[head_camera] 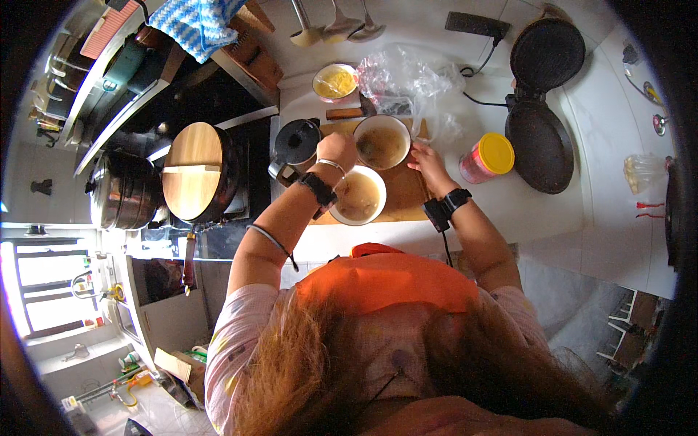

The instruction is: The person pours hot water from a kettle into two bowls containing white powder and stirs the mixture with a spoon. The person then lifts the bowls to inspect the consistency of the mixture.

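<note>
Two white bowls of cloudy brownish liquid stand one behind the other at a wooden cutting board [406,193]. My left hand [335,149] is curled at the left rim of the farther bowl [383,141]; its fingertips are mostly hidden. Against that bowl's right side, my right hand [431,168] has its fingers on the outer wall. The nearer bowl [357,195] sits just below my left hand, partly behind the wrist. Left of that hand is a black-lidded pot or kettle [297,141] with a handle.
Behind the board are a bowl of yellow shreds [335,83], a wooden handle [343,113] and crumpled clear plastic bags [406,82]. A yellow-lidded canister [488,157] and an open electric griddle [540,147] stand right. On the left hob, a pan has a wooden lid [193,171].
</note>
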Demonstrator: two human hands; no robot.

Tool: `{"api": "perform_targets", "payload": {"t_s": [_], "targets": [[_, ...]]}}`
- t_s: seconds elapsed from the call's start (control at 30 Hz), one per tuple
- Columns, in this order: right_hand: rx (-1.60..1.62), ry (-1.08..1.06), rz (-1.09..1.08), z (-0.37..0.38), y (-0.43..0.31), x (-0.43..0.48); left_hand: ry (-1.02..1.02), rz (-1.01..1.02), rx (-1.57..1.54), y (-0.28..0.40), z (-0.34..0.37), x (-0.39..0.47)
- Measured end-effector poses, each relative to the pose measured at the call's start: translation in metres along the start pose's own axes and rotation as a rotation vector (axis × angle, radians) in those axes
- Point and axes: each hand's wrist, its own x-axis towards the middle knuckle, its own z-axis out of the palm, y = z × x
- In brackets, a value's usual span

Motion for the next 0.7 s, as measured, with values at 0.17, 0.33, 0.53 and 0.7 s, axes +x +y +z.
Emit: {"api": "perform_targets", "payload": {"t_s": [0.17,0.33,0.53,0.7], "targets": [[0.008,-0.048,0.04,-0.006,0.002,-0.001,0.034,0.162,-0.121,0.002,-0.002,0.001],[0.044,-0.102,0.056,-0.012,0.001,-0.008,0.015,0.034,-0.157,0.009,-0.012,0.001],[0.03,-0.087,0.088,-0.01,0.0,-0.017,-0.038,0.084,-0.091,0.005,-0.014,0.001],[0.012,-0.087,0.127,-0.011,0.0,-0.017,0.09,0.13,-0.181,0.01,-0.005,-0.001]]}}
